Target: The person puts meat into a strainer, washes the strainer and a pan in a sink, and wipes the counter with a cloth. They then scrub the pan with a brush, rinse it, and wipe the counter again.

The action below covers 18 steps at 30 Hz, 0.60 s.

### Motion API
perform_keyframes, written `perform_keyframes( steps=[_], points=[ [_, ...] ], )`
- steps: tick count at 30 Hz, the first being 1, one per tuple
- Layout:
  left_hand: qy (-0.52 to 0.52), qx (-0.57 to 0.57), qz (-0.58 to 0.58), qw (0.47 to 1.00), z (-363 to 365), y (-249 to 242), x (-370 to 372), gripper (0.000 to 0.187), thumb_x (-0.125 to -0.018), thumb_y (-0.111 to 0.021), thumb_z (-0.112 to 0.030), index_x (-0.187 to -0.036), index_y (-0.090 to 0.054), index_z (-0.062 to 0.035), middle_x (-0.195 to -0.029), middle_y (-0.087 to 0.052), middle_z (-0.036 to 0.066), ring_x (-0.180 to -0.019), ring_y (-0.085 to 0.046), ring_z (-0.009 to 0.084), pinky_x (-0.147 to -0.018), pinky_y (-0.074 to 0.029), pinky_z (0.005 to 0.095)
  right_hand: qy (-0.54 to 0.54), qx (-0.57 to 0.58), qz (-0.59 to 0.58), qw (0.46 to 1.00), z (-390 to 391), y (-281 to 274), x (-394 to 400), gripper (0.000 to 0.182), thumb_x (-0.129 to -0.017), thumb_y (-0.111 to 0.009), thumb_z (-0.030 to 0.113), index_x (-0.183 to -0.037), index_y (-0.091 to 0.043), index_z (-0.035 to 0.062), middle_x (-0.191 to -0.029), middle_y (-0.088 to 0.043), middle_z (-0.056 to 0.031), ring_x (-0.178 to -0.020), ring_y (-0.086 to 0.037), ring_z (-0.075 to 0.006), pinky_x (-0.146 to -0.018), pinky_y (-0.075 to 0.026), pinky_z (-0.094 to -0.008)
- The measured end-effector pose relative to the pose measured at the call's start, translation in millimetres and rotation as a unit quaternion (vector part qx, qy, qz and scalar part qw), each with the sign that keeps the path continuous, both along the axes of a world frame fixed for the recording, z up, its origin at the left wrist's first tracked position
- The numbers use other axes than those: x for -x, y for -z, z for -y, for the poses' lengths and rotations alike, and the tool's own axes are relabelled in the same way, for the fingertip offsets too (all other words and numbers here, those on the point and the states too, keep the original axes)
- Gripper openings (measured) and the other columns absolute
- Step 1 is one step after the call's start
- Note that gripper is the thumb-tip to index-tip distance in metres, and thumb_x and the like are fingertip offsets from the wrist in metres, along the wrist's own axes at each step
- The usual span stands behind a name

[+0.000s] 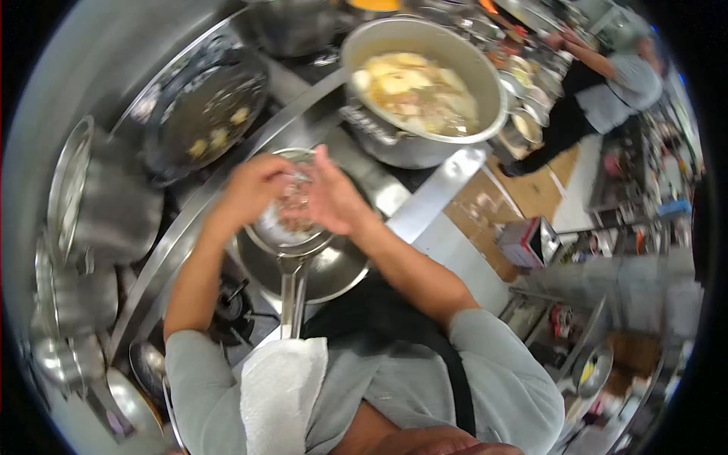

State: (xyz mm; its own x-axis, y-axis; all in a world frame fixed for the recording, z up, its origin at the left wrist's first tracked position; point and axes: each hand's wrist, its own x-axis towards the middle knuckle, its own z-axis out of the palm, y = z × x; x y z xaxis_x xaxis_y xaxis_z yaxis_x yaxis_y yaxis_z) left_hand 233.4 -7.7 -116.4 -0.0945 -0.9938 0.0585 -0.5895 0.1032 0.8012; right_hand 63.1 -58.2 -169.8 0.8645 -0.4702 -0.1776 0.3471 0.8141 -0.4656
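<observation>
the left hand is curled, its pinch unclear from blur; the right hand is spread. food pieces are seen below both, in a strainer over a pan.

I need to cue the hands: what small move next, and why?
Probably part the left hand and right hand slightly, keeping them low over the long-handled vessel. Both are close together above its reddish bits, so anything loose should drop inside, not into the wider pan around it.
</observation>
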Motion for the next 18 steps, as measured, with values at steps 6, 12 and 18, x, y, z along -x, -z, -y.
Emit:
perform_keyframes(
  steps=[6, 12, 18],
  points=[
    [-0.19, 0.024, -0.024, 0.981, 79.5, -13.0, -104.3, 0.007, -0.08, -0.06, -0.008, -0.084, -0.061, -0.0024, -0.07, -0.058, 0.0, -0.06, -0.051, 0.0075, -0.053, -0.04, 0.0221, -0.051, -0.048, 0.022, 0.997, 1.1, 11.2, 2.7, 0.081, -0.085, -0.045, 0.062, -0.13, -0.034, -0.004, -0.124, -0.047, -0.019, -0.112, -0.051, -0.0305, -0.093, -0.043, -0.0462],
    [-0.24, -0.105, 0.211, 0.942, 142.3, 44.2, -213.1, 0.018, -0.076, -0.06, -0.019, -0.084, -0.067, -0.0054, -0.077, -0.066, 0.013, -0.071, -0.063, 0.0235, -0.066, -0.048, 0.0339, -0.079, 0.007, 0.007, 0.997, -6.9, 13.9, 8.1, 0.069, -0.09, -0.04, 0.056, -0.124, -0.044, -0.0052, -0.124, -0.05, -0.0189, -0.115, -0.05, -0.0296, -0.096, -0.042, -0.0457],
    [-0.263, 0.116, 0.294, 0.912, 105.7, -1.7, -149.2, 0.022, -0.077, -0.061, -0.021, -0.09, -0.066, -0.0033, -0.093, -0.064, 0.014, -0.087, -0.062, 0.0276, -0.078, -0.047, 0.0355, -0.074, 0.027, -0.002, 0.997, -8.0, 12.0, 17.5, 0.062, -0.092, -0.042, 0.05, -0.122, -0.047, -0.0042, -0.12, -0.054, -0.0169, -0.11, -0.055, -0.0275, -0.092, -0.045, -0.0427]
  ],
)
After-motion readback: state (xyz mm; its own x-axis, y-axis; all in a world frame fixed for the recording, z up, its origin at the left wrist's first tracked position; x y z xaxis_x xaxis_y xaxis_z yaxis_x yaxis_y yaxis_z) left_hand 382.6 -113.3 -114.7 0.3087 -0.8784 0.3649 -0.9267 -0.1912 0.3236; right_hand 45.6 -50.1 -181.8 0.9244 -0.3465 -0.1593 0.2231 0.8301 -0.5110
